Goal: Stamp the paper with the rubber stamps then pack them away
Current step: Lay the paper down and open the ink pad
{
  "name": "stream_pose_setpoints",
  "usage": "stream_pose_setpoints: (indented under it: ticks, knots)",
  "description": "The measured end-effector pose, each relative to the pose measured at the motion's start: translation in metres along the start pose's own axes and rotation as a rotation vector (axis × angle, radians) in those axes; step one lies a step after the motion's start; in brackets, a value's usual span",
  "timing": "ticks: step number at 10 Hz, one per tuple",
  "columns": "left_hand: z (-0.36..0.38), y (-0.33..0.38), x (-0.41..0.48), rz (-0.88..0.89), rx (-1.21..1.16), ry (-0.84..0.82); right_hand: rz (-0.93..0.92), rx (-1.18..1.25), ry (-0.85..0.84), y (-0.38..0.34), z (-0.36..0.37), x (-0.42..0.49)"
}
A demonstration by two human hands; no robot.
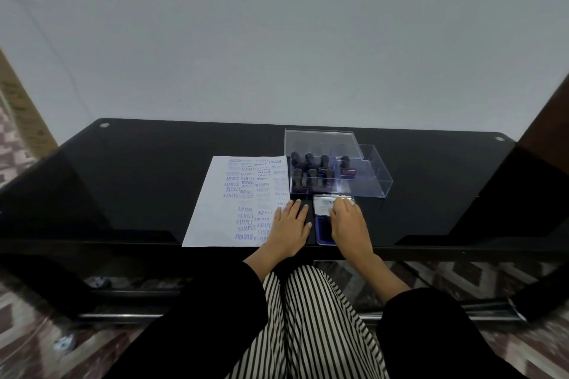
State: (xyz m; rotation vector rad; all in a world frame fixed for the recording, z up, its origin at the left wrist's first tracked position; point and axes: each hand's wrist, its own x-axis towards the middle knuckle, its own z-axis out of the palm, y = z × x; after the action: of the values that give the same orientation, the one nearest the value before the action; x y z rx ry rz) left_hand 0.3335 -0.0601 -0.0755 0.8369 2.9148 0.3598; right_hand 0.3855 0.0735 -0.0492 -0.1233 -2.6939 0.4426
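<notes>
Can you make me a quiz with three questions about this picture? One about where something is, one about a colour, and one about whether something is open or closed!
1. Where are the rubber stamps?
A) in the clear box
B) on the floor
C) on a lap

2. What colour are the words on the paper?
A) red
B) green
C) blue

3. How is the ink pad?
A) closed
B) open
C) upside down

Answers:
1 A: the stamps stand upright inside the box.
2 C: the printed words, such as SAMPLE and FRAGILE, are blue.
3 B: its blue inking surface shows, and the right hand has its fingers on the lid behind it.
</notes>
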Motion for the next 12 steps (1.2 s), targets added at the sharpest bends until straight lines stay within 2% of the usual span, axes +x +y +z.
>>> stream_pose_setpoints:
  ticks: [2, 7, 11, 12]
  knots:
    - [0.000, 0.000, 0.001, -0.007, -0.001, -0.009, 0.039, -0.013, -0.065, 0.000, -0.003, 0.014]
    - [-0.001, 0.001, 0.000, -0.013, -0.019, -0.013, 0.051, -0.020, -0.025, -0.001, 0.001, -0.003]
    - [-0.016, 0.004, 0.005, -0.008, 0.004, -0.005, 0.064, -0.022, -0.120, 0.002, -0.003, 0.012]
    - [-0.031, -0.004, 0.006, 0.028, -0.080, 0.063, 0.071, -0.047, -0.175, 0.002, -0.009, 0.018]
